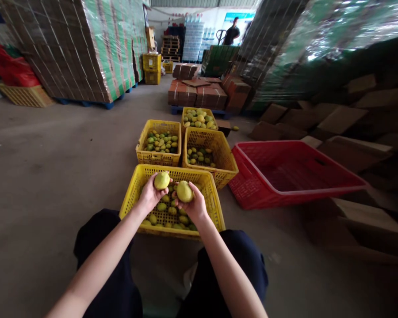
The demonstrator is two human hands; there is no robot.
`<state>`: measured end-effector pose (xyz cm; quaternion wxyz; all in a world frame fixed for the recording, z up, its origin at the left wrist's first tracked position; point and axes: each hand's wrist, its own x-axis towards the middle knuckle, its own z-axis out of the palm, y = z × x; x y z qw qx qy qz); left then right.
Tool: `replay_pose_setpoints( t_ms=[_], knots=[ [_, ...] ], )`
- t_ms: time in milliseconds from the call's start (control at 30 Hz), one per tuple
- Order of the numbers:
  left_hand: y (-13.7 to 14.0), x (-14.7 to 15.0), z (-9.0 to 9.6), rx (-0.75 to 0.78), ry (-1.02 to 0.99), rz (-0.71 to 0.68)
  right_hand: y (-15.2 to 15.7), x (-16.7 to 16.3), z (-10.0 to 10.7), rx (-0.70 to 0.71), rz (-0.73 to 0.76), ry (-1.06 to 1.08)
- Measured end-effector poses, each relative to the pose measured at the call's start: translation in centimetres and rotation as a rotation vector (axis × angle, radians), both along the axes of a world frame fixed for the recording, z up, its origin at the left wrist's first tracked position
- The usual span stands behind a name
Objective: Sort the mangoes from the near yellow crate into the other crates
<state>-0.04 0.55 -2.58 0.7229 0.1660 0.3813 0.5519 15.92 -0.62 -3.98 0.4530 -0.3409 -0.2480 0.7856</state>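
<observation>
My left hand [152, 193] is closed around a yellow-green mango [162, 180], held up over the near yellow crate [128, 198]. Just to its right, my right hand [195, 204] grips a second mango [185, 191], a little rounder and turned toward me. The two fruits are close together but apart. Below them, several loose mangoes [172, 210] lie on the bottom of the near crate, partly hidden by my hands and wrists. The crate stands on the floor between my knees.
Beyond it are a left crate [142, 152] of small greenish fruit, a right crate [230, 165] with fewer, and a fuller far crate [199, 126]. A red basket [252, 194] stands at right by loose cardboard [338, 117]. Wrapped pallet stacks [102, 48] and a distant person [231, 33] are behind.
</observation>
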Motion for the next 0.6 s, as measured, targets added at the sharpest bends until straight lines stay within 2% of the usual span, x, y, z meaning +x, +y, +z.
replay_pose_setpoints(
  t_ms=[133,300,400,500,600],
  knots=[
    [0.4,0.5,-0.3,-0.086,-0.078,0.072,0.4,-0.4,-0.5,-0.103,0.063,0.020],
    [0.7,0.3,-0.4,-0.213,-0.118,-0.070,1.0,-0.7,-1.3,-0.246,-0.046,0.014],
    [0.6,0.2,-0.7,-0.291,-0.135,-0.107,1.3,-0.8,-1.8,-0.298,-0.099,0.017],
    [0.5,0.2,-1.1,-0.283,-0.087,-0.110,1.5,-0.9,-2.2,-0.277,-0.123,0.021],
    [0.6,0.4,-1.6,-0.132,0.132,-0.020,1.5,-1.2,-2.2,-0.184,-0.240,-0.037]
  ],
)
